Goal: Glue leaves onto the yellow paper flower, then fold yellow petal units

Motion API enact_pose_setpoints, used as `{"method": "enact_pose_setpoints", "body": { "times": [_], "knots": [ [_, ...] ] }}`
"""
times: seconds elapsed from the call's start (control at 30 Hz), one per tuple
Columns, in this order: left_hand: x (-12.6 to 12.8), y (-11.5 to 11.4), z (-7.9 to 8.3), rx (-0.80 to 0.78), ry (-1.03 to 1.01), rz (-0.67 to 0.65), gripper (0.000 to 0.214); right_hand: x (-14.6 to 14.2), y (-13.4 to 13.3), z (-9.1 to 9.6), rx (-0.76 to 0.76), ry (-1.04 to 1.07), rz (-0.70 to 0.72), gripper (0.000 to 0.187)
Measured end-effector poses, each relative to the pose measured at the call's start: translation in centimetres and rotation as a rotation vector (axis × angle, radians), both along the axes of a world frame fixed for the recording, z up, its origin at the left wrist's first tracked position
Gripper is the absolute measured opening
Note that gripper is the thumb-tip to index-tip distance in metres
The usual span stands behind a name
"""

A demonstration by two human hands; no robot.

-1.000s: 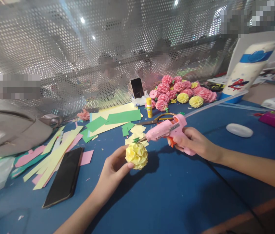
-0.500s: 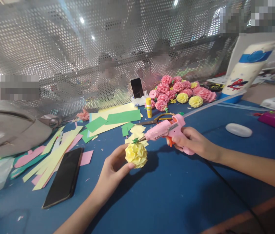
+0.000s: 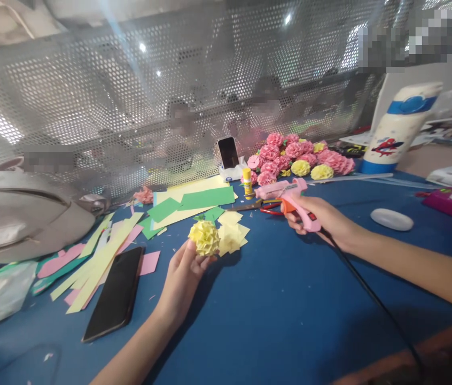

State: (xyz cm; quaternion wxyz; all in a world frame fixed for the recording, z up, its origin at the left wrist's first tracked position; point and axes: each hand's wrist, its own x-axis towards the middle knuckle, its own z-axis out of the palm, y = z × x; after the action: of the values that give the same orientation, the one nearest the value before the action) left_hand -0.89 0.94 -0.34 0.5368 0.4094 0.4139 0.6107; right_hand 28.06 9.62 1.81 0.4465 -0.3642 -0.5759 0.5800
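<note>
A yellow paper flower (image 3: 205, 237) with a bit of green at its far edge is held in the fingers of my left hand (image 3: 184, 275), raised above the blue table. My right hand (image 3: 310, 214) is wrapped round the handle of a pink hot glue gun (image 3: 280, 190), whose nozzle points left, away from the flower. A clear glue stick runs out behind the gun, and a black cord (image 3: 366, 289) trails from its handle. Yellow paper pieces (image 3: 232, 232) lie just right of the flower. Scissors (image 3: 246, 206) lie behind them, partly behind the gun.
Pink and yellow paper flowers (image 3: 278, 152) are heaped at the back, beside a glue stick (image 3: 247, 183) and a propped phone (image 3: 228, 153). Green sheets (image 3: 205, 198), paper strips (image 3: 101, 262), a black phone (image 3: 116, 294) and a bag (image 3: 29, 214) sit left. A bottle (image 3: 400, 128) stands right.
The glue gun has moved back from the flower, its nozzle no longer at the green part. My left hand has moved the flower left and turned it, petals now facing me.
</note>
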Motion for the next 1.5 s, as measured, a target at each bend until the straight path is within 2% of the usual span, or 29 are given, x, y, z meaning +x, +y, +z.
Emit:
{"method": "enact_pose_setpoints", "body": {
  "times": [0.13,0.2,0.37,0.57,0.67,0.73,0.87,1.07,1.27,1.5],
  "knots": [
    [-0.2,0.0,-0.1,0.013,-0.024,0.009,0.042,1.3,0.2,0.5,-0.042,-0.013,0.036,0.046],
    [-0.3,0.0,-0.1,0.014,-0.031,0.022,0.041,2.2,-0.2,0.9,-0.046,-0.061,0.051,0.038],
    [-0.3,0.2,-0.2,0.009,-0.051,0.060,0.045,4.3,-0.8,1.2,-0.029,-0.339,0.084,0.028],
    [-0.4,0.5,-0.5,0.006,-0.062,0.082,0.044,6.3,0.2,1.1,0.089,-0.744,0.078,0.048],
    [-0.5,0.5,-0.6,0.003,-0.057,0.084,0.045,7.0,1.0,1.5,0.127,-0.973,0.060,0.050],
    [-0.5,0.5,-0.6,0.002,-0.055,0.084,0.044,7.3,1.3,1.8,0.131,-1.109,0.063,0.052],
    [-0.5,0.6,-0.7,0.002,-0.060,0.082,0.044,7.0,1.5,2.4,0.153,-1.290,0.093,0.067],
    [-0.5,0.6,-0.9,0.005,-0.065,0.079,0.045,5.9,1.6,2.6,0.221,-1.358,0.144,0.070],
    [-0.6,0.6,-0.9,0.007,-0.063,0.073,0.043,5.1,1.9,2.5,0.268,-1.391,0.110,0.074],
    [-0.7,0.6,-1.1,0.017,-0.066,0.059,0.043,5.0,3.5,2.0,0.271,-1.440,0.096,0.069]
  ]
}}
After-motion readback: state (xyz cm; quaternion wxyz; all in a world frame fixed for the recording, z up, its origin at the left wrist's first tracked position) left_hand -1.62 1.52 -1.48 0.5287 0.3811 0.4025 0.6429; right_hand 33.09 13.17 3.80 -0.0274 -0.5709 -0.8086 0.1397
